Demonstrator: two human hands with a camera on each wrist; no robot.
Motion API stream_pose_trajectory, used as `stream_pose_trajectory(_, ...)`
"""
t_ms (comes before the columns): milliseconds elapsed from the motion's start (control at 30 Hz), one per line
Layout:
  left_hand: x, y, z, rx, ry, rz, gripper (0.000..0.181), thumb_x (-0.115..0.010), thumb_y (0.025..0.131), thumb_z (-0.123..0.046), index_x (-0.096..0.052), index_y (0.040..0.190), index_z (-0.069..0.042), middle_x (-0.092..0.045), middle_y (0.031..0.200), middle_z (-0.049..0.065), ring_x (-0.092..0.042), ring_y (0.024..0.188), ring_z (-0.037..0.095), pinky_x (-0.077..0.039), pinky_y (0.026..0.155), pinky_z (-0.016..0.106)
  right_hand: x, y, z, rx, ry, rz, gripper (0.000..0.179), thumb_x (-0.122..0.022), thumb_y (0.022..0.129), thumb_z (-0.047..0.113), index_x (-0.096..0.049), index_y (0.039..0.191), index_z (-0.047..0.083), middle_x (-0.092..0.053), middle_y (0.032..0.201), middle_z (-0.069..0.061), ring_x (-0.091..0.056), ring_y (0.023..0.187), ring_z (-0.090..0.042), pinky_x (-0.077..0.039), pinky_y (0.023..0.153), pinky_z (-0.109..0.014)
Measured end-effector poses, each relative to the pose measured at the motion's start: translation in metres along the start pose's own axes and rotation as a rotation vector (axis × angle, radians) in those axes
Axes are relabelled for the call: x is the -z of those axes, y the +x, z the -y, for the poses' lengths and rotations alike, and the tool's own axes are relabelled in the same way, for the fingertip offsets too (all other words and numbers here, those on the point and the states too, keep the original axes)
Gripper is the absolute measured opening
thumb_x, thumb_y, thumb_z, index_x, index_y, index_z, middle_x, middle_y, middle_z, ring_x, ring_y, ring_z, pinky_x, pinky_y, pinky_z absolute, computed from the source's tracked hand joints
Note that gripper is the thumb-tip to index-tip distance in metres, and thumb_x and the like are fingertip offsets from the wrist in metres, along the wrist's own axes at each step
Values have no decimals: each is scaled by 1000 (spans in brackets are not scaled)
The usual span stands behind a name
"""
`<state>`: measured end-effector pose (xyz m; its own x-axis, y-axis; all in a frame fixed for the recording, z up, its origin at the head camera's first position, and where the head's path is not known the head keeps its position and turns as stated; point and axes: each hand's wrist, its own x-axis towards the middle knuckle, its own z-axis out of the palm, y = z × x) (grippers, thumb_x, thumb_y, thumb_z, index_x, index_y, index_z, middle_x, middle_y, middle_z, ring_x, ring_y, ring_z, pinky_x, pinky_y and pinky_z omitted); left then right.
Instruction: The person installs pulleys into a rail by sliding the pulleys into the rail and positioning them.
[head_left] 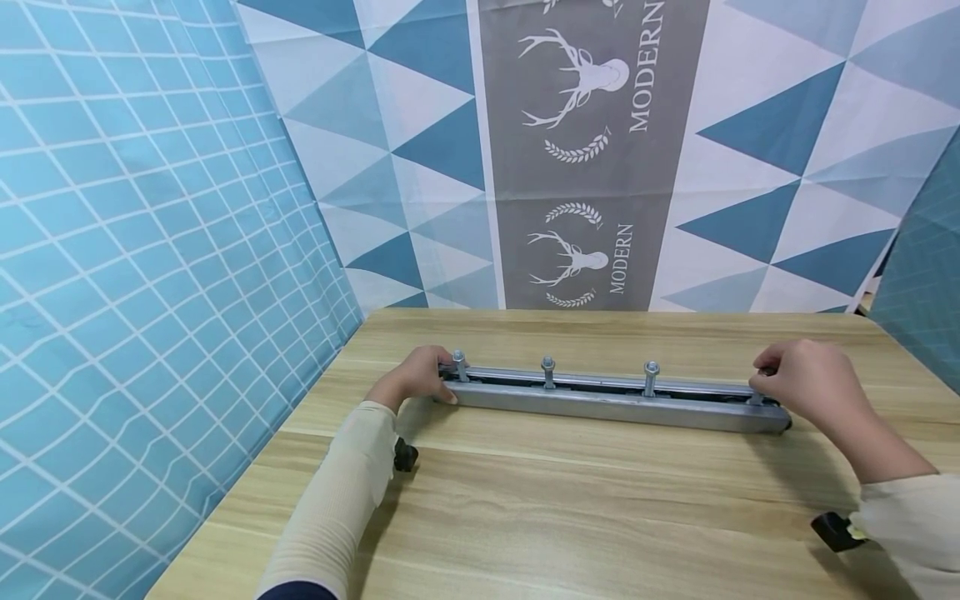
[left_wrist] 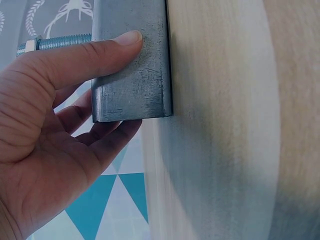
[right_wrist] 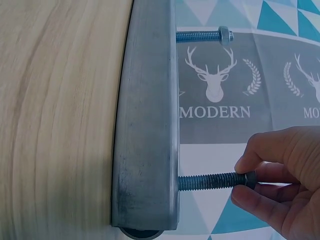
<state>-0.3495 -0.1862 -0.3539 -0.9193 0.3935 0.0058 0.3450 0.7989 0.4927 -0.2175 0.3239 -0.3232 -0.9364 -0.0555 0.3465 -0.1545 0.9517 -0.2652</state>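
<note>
A grey metal channel (head_left: 600,407) lies lengthwise on the table, with several upright threaded bolts rising from its slot. My left hand (head_left: 423,375) grips the channel's left end; in the left wrist view the thumb (left_wrist: 129,38) presses on its side wall and the fingers curl behind. At the right end my right hand (head_left: 813,383) pinches the top of a bolt (right_wrist: 207,181), thumb and fingertips around a dark nut (right_wrist: 246,179) there. Another bolt with a silver nut (right_wrist: 226,35) stands farther along.
A middle bolt (head_left: 548,372) and one right of it (head_left: 651,379) carry nuts at their tops. The channel rests on a wood-grain table (head_left: 600,508). Patterned cloth (head_left: 570,167) hangs behind, and blue checked cloth (head_left: 135,250) borders the left side. A roller-like dark end (right_wrist: 141,233) shows under the channel.
</note>
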Motion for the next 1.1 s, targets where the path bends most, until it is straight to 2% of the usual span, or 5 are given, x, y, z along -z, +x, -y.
stream_pose_trajectory(267, 0, 1, 0, 10, -5, 0, 47, -92, 60, -5, -74, 103, -11, -65, 110, 5, -57, 97, 21, -46, 89, 40, -3, 1, 5, -5, 11, -12, 17, -72, 74, 6, -71, 83, -9, -66, 70, -14, -57, 59, -24, -47, 54, -44)
stream_pose_trajectory(500, 0, 1, -1, 1, 48, -2, 44, -92, 61, -7, -72, 100, -5, -64, 107, 6, -57, 95, 22, -47, 88, 41, -2, 1, 8, 21, 14, -13, 19, -70, 75, 6, -71, 87, -10, -66, 71, -14, -58, 58, -24, -47, 52, -43)
stream_pose_trajectory(1100, 0, 3, -1, 2, 43, 0, 44, -92, 62, -6, -71, 100, -5, -64, 107, 6, -56, 95, 22, -47, 88, 41, -3, 2, 10, 32, 11, -6, 20, -67, 77, 5, -70, 89, -10, -66, 72, -14, -58, 59, -23, -48, 54, -44)
